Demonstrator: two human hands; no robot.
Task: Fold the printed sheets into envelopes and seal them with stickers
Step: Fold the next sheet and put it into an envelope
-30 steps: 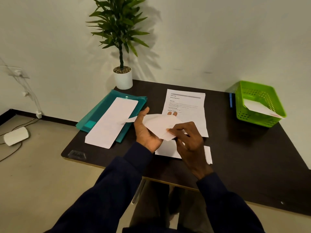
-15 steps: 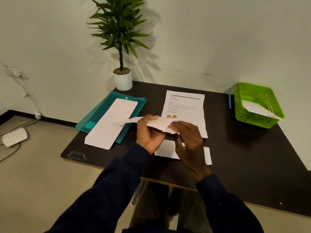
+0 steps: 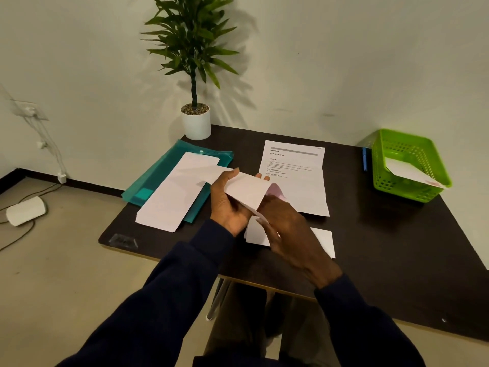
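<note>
I hold a white folded sheet (image 3: 247, 190) above the middle of the dark table (image 3: 383, 247). My left hand (image 3: 229, 205) grips its left side, thumb on top and fingertips showing past the far edge. My right hand (image 3: 291, 229) reaches under its lower right corner, where a pink patch (image 3: 276, 190) shows; the fingertips are hidden. A printed sheet (image 3: 296, 178) lies flat just beyond my hands. Another white paper (image 3: 321, 241) lies on the table under my right hand.
A long white folded sheet (image 3: 177, 194) rests on a teal plastic folder (image 3: 156, 178) at the left. A potted plant (image 3: 195, 120) stands at the back. A green basket (image 3: 408, 165) holding a white envelope sits at the right, with a blue pen (image 3: 365, 158) beside it.
The held paper has turned from facing me to lying flatter and curling over. My right hand slid from pinching its lower edge to reaching beneath it.
</note>
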